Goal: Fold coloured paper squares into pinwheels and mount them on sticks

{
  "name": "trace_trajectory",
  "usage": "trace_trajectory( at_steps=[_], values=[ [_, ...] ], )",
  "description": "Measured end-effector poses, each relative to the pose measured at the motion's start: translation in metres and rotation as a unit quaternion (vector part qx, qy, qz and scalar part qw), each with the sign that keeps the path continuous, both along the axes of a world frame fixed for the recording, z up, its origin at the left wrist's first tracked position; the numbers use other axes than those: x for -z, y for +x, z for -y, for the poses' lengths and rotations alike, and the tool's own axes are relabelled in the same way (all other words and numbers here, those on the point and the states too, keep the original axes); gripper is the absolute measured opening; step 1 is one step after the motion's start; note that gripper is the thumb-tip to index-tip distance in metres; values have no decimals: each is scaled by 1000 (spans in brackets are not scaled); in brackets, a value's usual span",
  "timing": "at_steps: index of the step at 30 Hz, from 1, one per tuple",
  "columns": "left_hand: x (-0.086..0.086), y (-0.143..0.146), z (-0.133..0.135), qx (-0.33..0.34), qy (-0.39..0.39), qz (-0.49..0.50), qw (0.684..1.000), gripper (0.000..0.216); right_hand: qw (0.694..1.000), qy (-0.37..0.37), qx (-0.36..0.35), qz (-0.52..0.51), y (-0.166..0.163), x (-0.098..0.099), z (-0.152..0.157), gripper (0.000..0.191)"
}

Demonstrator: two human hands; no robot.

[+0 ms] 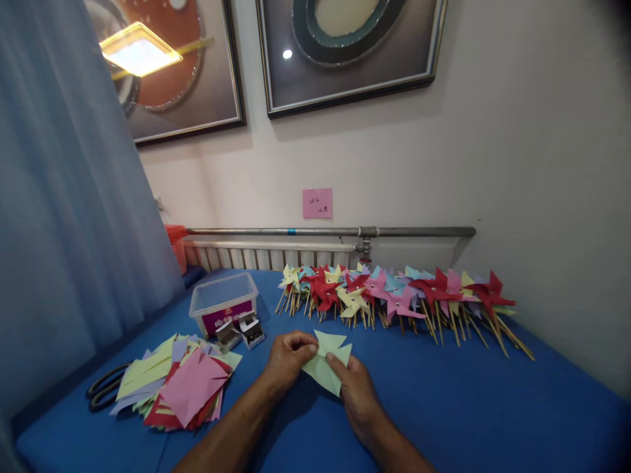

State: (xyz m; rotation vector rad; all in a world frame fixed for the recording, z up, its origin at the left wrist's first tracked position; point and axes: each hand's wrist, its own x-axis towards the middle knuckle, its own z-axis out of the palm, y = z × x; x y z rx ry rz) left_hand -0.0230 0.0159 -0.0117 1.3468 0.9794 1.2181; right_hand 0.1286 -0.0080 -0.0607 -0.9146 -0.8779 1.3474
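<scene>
Between my two hands is a pale green paper square (325, 376) with slits cut in from its corners, held above the blue table cover. My left hand (287, 358) pinches its left side between thumb and fingers. On the right side, my right hand (355, 387) grips the same sheet, thumb on top near the middle. To the left lies a loose pile of cut paper squares (194, 387) in pink, red, yellow, green and lilac. Two small open boxes stand behind it; the right box (252, 332) has small dark pieces inside.
Many finished paper pinwheels (352, 302) on sticks lie in a row at the back. A clear plastic tub (221, 295) stands behind the boxes. Black scissor handles (106, 387) stick out from the paper pile. A blue curtain (73, 197) hangs at left; a metal pipe (320, 232) runs along the wall.
</scene>
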Motion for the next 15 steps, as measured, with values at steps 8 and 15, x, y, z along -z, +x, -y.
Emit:
trace_trajectory(
  at_steps=[8,15],
  values=[
    [6,2,-2,-29,38,-22,999,18,1000,11,-10,7,-2,-2,0,48],
    [-1,-4,-3,-7,-45,15,999,36,998,10,31,53,2,-5,2,43]
  ],
)
